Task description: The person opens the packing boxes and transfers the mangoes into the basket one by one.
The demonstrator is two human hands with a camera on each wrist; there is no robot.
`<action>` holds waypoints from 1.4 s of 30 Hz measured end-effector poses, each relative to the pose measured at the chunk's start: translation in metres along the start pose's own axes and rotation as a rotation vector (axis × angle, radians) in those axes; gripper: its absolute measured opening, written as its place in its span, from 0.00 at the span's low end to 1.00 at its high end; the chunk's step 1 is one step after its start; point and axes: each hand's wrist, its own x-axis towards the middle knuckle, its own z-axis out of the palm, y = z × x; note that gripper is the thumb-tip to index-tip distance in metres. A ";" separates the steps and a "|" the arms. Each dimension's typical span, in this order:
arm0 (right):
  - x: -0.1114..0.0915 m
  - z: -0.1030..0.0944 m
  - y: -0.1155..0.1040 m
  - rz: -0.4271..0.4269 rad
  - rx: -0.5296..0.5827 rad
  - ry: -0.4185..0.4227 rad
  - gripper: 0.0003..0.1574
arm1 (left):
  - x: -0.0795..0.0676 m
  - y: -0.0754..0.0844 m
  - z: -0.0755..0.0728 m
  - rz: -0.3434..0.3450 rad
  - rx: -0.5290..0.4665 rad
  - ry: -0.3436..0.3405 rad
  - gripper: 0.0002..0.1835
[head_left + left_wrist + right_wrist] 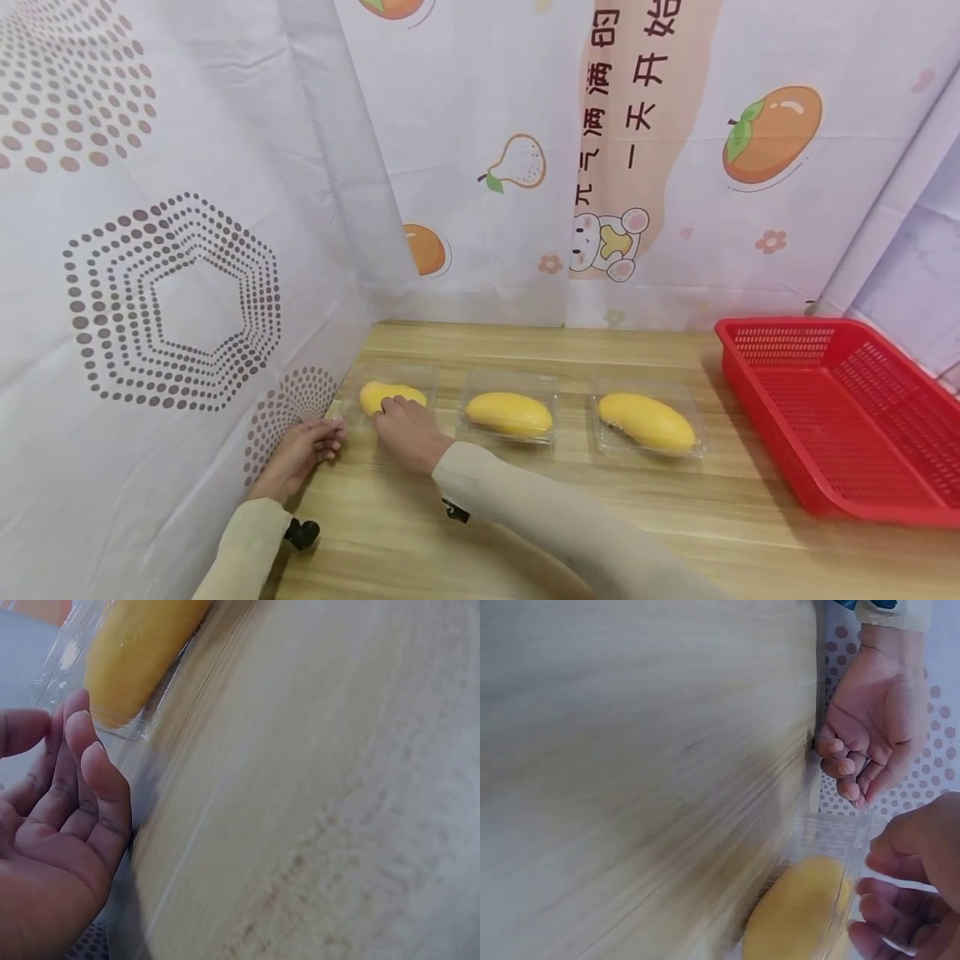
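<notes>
left hand: fingers curled, thumb near fingertips, at corner of clear box; pinch, cannot tell. right hand: fingers bent at same box, grip unclear. yellow fruit inside, beside right fingertips. red basket well right.

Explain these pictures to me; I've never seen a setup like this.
There is no machine: a person works with two bare hands, the left hand and the right hand. The wide picture comes from a camera worn on the head; the two closer ones come from a camera on each wrist. On the wooden table stand three clear plastic boxes, each with one yellow fruit, and a red basket at the right. Both hands are at the leftmost box; whether either has a grip on its clear plastic is hard to tell.
</notes>
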 end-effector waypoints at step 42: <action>0.053 0.028 -0.036 -0.092 -0.244 0.068 0.10 | -0.001 0.000 0.005 0.042 0.103 0.021 0.08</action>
